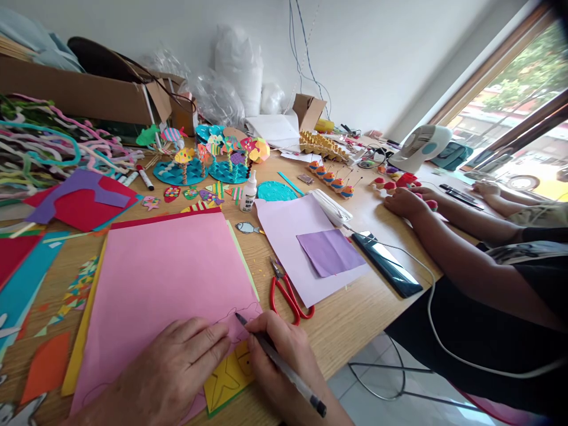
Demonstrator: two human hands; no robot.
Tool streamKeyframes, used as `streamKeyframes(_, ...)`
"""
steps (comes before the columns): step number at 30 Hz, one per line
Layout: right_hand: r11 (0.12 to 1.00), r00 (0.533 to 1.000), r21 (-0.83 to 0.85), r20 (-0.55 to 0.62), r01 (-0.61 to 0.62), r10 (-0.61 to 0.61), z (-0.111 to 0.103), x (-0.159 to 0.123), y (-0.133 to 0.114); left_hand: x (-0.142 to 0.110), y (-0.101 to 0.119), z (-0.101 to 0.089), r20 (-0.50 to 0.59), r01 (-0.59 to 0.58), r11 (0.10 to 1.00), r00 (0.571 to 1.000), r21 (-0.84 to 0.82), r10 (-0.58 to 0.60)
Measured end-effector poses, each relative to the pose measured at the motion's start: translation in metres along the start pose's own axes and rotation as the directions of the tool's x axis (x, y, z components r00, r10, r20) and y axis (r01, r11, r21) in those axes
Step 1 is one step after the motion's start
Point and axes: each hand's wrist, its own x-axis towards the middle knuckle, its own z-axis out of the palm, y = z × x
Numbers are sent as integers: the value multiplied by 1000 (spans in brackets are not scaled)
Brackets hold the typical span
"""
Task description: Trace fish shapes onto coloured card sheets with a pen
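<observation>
My left hand (pixel 173 370) lies flat on a large pink sheet of paper (pixel 173 266), fingers stretched out and pressing it down. A black-capped pen (pixel 288 373) is gripped in my right hand (pixel 284 349); its tip rests on the pink paper near the lower right corner, beside a drawn wavy outline. Just below, between my hands, lies a yellow paper piece (pixel 226 378) with a fish drawn on it, partly covered by my right hand. Red-handled scissors (pixel 288 293) lie a little beyond my right hand, touching a pale lilac sheet (pixel 284 231).
A purple paper square (pixel 331 252) lies on the lilac sheet, near a dark phone (pixel 388 263). A glue bottle (pixel 249 194) stands behind the pink paper, before finished paper-fish crafts (pixel 184 168). Colored pipe cleaners (pixel 53 142) pile up left. Another person's arms (pixel 461 231) rest at right.
</observation>
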Motion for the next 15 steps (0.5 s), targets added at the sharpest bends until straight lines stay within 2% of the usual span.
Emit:
streamKeyframes(7, 1000, 1000, -5, -8, 11, -12, 0, 0, 1, -1, 0, 0, -82, -1, 999, 997, -32, -2)
streamKeyframes(15, 1000, 1000, -28, -7, -4, 4, 0, 1, 0, -6, -1, 3, 46, 6, 1000, 999, 10, -6)
